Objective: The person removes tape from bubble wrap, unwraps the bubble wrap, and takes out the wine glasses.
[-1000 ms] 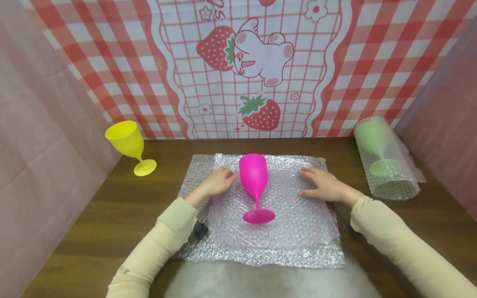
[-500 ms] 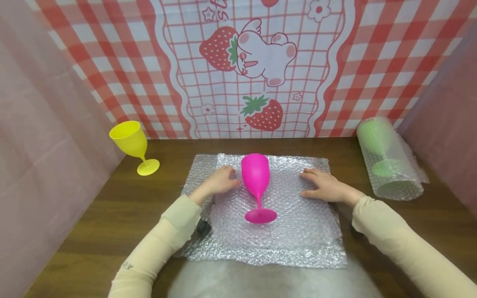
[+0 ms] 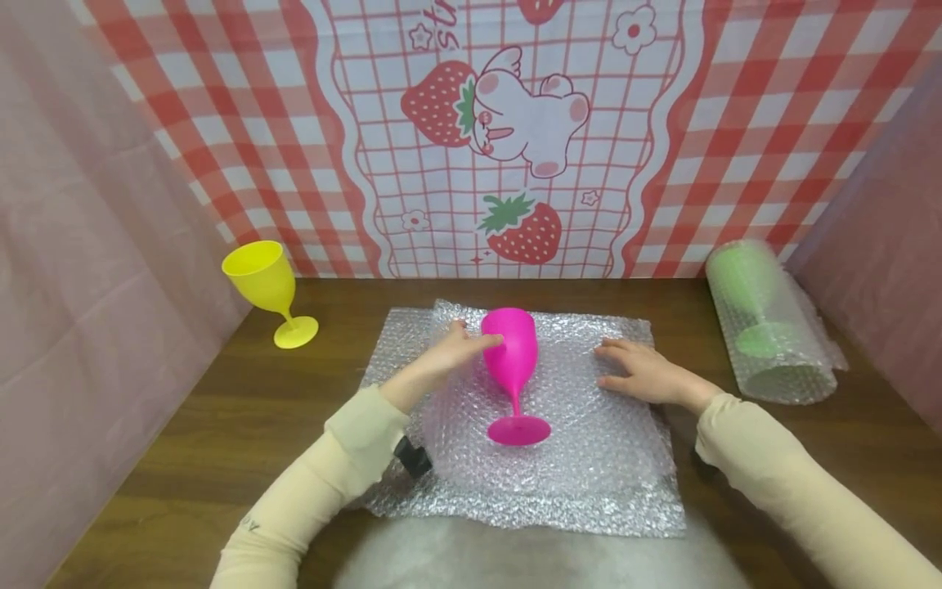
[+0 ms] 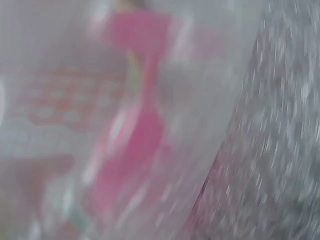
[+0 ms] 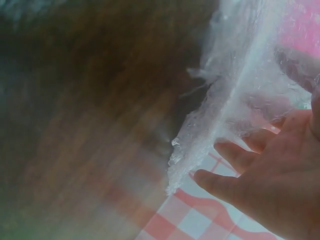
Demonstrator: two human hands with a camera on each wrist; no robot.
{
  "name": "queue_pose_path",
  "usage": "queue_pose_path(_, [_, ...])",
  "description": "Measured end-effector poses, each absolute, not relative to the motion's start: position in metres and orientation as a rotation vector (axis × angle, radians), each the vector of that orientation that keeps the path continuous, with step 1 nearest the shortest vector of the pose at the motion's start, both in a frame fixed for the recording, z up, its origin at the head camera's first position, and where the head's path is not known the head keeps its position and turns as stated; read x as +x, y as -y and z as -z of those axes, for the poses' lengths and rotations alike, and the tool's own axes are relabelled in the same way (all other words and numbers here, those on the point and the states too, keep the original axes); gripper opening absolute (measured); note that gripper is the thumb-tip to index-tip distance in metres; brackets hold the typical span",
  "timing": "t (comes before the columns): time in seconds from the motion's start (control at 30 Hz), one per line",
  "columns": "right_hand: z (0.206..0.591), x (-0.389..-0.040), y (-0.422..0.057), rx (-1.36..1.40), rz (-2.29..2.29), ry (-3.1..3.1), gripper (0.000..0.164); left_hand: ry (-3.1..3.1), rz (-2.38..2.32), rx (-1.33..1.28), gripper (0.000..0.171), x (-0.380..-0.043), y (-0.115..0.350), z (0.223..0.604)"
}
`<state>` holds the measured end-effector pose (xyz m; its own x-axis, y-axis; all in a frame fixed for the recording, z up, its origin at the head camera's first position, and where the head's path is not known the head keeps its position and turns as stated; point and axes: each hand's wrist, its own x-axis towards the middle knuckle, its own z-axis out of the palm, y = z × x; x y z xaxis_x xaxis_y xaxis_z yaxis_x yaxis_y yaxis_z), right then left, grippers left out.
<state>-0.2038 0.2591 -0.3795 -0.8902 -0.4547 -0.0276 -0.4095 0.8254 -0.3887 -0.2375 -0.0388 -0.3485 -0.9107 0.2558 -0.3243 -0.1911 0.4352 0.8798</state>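
Observation:
A pink plastic goblet [image 3: 509, 348] lies on its side on layered sheets of bubble wrap [image 3: 589, 458], bowl away and foot towards me. My left hand [image 3: 450, 353] is at its left, thumb stretched onto the bowl; the other fingers are mostly hidden. In the blurred left wrist view, the goblet [image 4: 137, 145] shows hazily through the wrap, beside its silvery surface [image 4: 270, 125]. Over the wrap's right part, my right hand [image 3: 639, 372] lies with fingers spread. The right wrist view shows these fingers [image 5: 220, 186] extended at the wrap's edge [image 5: 220, 125].
A yellow goblet [image 3: 265, 282] stands at the back left. At the back right lies a green goblet [image 3: 746, 282] rolled in bubble wrap [image 3: 783, 380]. A checked strawberry cloth [image 3: 515, 180] hangs behind the wooden table [image 3: 206, 425], with pink drapes [image 3: 132, 204] at the sides.
My left hand has moved right, its thumb now over the goblet's bowl, and the wrap's top left corner has risen slightly. My right hand has barely moved.

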Motion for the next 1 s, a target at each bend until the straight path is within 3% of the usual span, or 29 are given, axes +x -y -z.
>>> queue_pose_path(0.33, [0.383, -0.203, -0.261, -0.698, 0.571, -2.896, 0.049, -2.068, -1.584, -0.037, 0.098, -0.228, 0.017, 0.361])
queue_pose_path(0.67, [0.382, -0.202, -0.261, -0.68, 0.589, -2.894, 0.05, -2.118, -1.552, -0.087, 0.085, -0.229, 0.012, 0.371])
queue_pose_path(0.87, [0.383, -0.202, -0.261, -0.683, 0.6, -2.887, 0.051, -2.059, -1.594, -0.105, 0.087, -0.229, 0.015, 0.371])
queue_pose_path(1.0, [0.383, -0.202, -0.262, -0.679, 0.606, -2.881, 0.052, -2.003, -1.659, -0.119, 0.077, -0.229, 0.018, 0.372])
